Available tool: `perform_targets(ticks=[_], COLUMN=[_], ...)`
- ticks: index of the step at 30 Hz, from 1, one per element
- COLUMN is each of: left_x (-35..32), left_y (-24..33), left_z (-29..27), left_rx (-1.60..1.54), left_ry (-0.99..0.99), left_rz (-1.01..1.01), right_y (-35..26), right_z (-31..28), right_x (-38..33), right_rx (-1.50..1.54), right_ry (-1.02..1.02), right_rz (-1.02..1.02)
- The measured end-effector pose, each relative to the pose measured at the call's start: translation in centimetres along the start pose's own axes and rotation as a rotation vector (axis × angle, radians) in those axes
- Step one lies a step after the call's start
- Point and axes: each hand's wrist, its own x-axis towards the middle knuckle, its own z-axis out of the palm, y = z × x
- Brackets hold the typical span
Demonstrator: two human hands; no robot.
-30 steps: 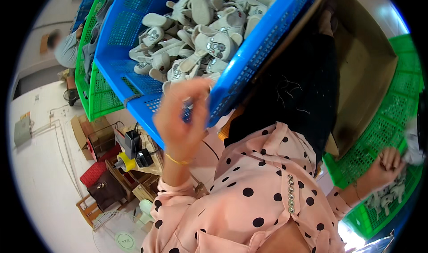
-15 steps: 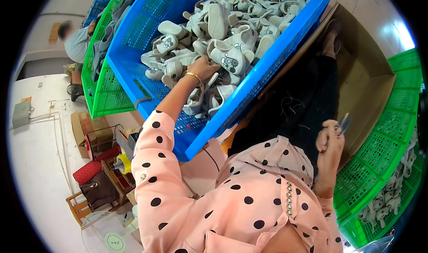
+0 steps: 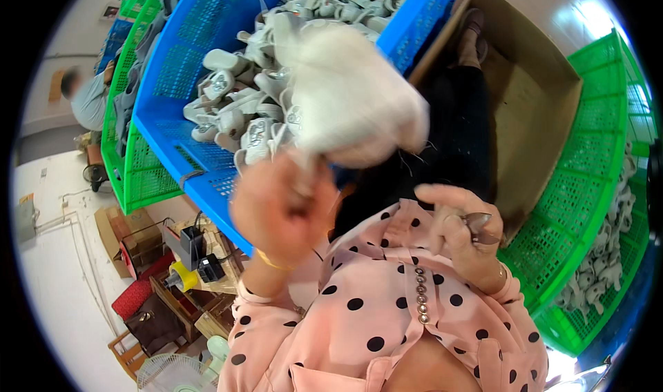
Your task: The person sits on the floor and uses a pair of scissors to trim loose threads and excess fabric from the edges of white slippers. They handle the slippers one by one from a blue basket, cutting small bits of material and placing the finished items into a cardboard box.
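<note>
My left hand (image 3: 280,206), smeared by motion, is closed round the end of a pale cloth baby shoe (image 3: 352,92). The shoe is blurred and hangs in the air above my lap, at the near side of the blue basket; I cannot tell whether a second shoe is with it. My right hand (image 3: 459,237), in front of my blouse, is closed round a pair of small metal snips (image 3: 481,228), whose grey blade part sticks out beside the fingers. Many more pale shoes (image 3: 255,136) with printed pictures lie heaped in the blue plastic basket (image 3: 166,126).
An open cardboard box (image 3: 542,123) stands round my legs. Green baskets (image 3: 587,164) with more shoes are at the right; another green basket (image 3: 148,174) is at the left. Farther left are a fan (image 3: 169,375), a dark bag (image 3: 155,316) and a seated person (image 3: 90,102).
My left hand has come out of the basket toward me with a shoe in it. My right hand, holding the snips, has moved left. My view has shifted.
</note>
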Motion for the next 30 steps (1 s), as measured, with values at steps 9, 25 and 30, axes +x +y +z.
perform_targets(ticks=[9, 25, 30], left_x=[-8.5, 0.3, -3.2], left_y=[8.2, 9.1, 6.0], left_z=[10.4, 6.5, 10.3], left_rx=[-0.491, -2.230, -1.035], left_ry=[-0.366, -0.683, -0.772], left_rz=[0.317, 0.125, -0.350], right_y=[7.1, 8.7, 8.1], right_z=[-2.7, -4.1, -4.4], right_x=[-4.6, -6.8, -6.6], right_rx=[0.464, 0.456, 0.355], right_ry=[0.687, 0.608, 0.617], right_rz=[0.551, 0.641, 0.681])
